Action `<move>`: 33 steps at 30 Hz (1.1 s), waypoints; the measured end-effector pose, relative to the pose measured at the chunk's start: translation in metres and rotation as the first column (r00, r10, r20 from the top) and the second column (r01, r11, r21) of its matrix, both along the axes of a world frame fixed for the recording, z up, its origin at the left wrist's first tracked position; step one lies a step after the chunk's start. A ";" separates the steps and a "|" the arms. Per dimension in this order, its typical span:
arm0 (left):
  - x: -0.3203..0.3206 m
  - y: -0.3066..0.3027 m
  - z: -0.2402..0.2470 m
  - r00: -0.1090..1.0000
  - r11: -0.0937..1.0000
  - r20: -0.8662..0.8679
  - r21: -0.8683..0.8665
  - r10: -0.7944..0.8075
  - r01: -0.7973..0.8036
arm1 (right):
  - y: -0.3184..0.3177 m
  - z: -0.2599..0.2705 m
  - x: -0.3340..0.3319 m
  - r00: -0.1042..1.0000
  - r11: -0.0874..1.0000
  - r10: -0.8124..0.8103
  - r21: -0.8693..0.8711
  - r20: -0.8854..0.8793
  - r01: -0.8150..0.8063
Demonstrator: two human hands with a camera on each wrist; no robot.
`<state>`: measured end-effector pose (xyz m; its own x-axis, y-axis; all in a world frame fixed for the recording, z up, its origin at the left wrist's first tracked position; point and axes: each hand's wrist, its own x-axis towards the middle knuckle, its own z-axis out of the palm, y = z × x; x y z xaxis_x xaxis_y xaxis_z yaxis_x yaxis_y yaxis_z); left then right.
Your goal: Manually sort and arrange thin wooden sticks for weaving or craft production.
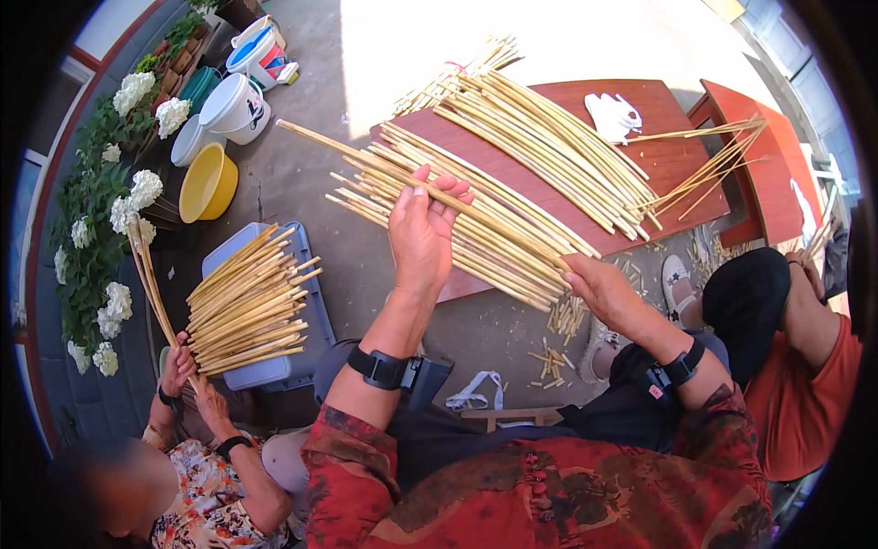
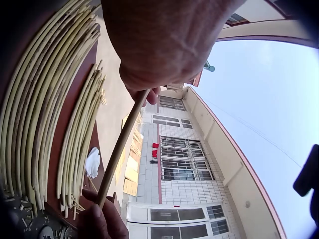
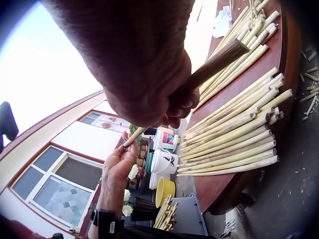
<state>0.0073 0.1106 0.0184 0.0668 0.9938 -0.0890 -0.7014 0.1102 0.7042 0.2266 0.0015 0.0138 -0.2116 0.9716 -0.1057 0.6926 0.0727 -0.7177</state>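
Observation:
A long tan plant stalk [image 1: 512, 229] is held slantwise in front of the person, over the stalks on the table. My left hand [image 1: 421, 240], palm turned up, holds it partway along between thumb and fingers. The right hand [image 1: 605, 291] grips the stalk near its close end; in the right wrist view the cut end [image 3: 238, 49] sticks out past this fist. Below both hands lies a row of similar pale stalks [image 1: 494, 267] on a dark red table [image 1: 540, 197]. Farther back on it is another row of stalks [image 1: 549, 146].
White gloves [image 1: 613, 117] and thin branched stalks [image 1: 709, 183] lie at the table's far right. Cut bits [image 1: 553, 361] litter the floor. At left, another person holds stalks beside a grey bin [image 1: 311, 302] topped with a stalk pile [image 1: 247, 306]. Another person sits at right.

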 end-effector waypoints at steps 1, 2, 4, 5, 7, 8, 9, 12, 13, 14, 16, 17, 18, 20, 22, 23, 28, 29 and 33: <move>0.000 0.000 0.000 1.000 1.000 -0.009 -0.009 0.007 -0.007 | 0.000 -0.001 0.000 0.999 0.996 0.017 0.089 0.033 -0.020; 0.000 0.000 0.001 1.000 1.000 -0.010 -0.009 0.007 -0.007 | -0.001 -0.002 0.000 0.997 0.984 0.031 0.176 0.067 -0.042; -0.004 0.002 0.002 0.999 0.999 -0.016 -0.030 0.030 -0.031 | -0.002 -0.001 0.000 0.996 0.972 0.038 0.230 0.075 -0.054; -0.008 0.005 0.002 0.999 0.999 -0.016 -0.030 0.030 -0.030 | -0.002 -0.001 0.000 0.996 0.957 0.043 0.283 0.083 -0.065; -0.020 0.015 0.004 0.994 0.994 -0.009 0.003 0.111 -0.111 | -0.004 0.002 0.001 0.994 0.949 0.036 0.307 0.105 -0.067; -0.023 0.019 0.006 0.994 0.994 -0.010 0.003 0.111 -0.111 | -0.005 0.003 0.001 0.991 0.941 0.030 0.331 0.128 -0.071; -0.025 0.021 0.007 0.994 0.994 -0.011 0.009 0.110 -0.110 | -0.005 0.004 0.001 0.991 0.941 0.031 0.331 0.127 -0.072; -0.019 0.018 0.002 0.993 0.993 0.003 0.030 0.118 -0.118 | -0.006 0.006 -0.001 0.985 0.928 -0.005 0.367 0.171 -0.060; -0.011 0.012 -0.001 0.997 0.997 0.009 0.018 0.081 -0.081 | -0.005 0.007 -0.002 0.985 0.926 -0.008 0.374 0.173 -0.058; -0.003 0.007 -0.004 0.999 0.999 0.016 0.007 0.043 -0.043 | -0.005 0.007 -0.002 0.984 0.923 -0.012 0.381 0.175 -0.056; 0.007 -0.002 -0.007 0.999 1.000 0.035 -0.024 -0.017 0.018 | -0.003 0.006 -0.003 0.984 0.917 -0.017 0.394 0.179 -0.056; 0.008 -0.003 -0.007 0.998 0.998 0.043 -0.042 -0.042 0.044 | -0.003 0.005 -0.003 0.983 0.913 -0.020 0.404 0.181 -0.056; 0.008 -0.004 -0.005 0.997 0.996 0.050 -0.059 -0.067 0.070 | -0.004 0.004 -0.004 0.983 0.914 -0.017 0.402 0.181 -0.058; -0.002 0.007 0.000 0.997 0.998 0.059 -0.043 -0.043 0.046 | -0.003 0.005 -0.003 0.982 0.907 -0.028 0.418 0.187 -0.053; -0.016 0.021 0.004 0.992 0.991 0.033 -0.061 0.124 -0.122 | -0.004 0.006 -0.002 0.979 0.901 -0.023 0.429 0.202 -0.067; -0.021 0.025 0.001 0.991 0.990 0.028 -0.048 0.133 -0.131 | -0.004 0.006 -0.002 0.977 0.894 -0.014 0.439 0.215 -0.084; 0.004 -0.001 -0.010 0.998 0.997 0.050 -0.066 0.033 -0.030 | -0.003 0.005 -0.001 0.970 0.889 -0.029 0.450 0.243 -0.086; 0.008 -0.005 -0.010 0.999 0.997 0.049 -0.078 -0.016 0.020 | -0.002 0.006 -0.001 0.966 0.887 -0.034 0.453 0.255 -0.089; -0.007 0.011 -0.002 0.997 0.996 0.080 -0.089 -0.011 0.018 | -0.003 0.010 -0.001 0.962 0.892 -0.051 0.445 0.269 -0.077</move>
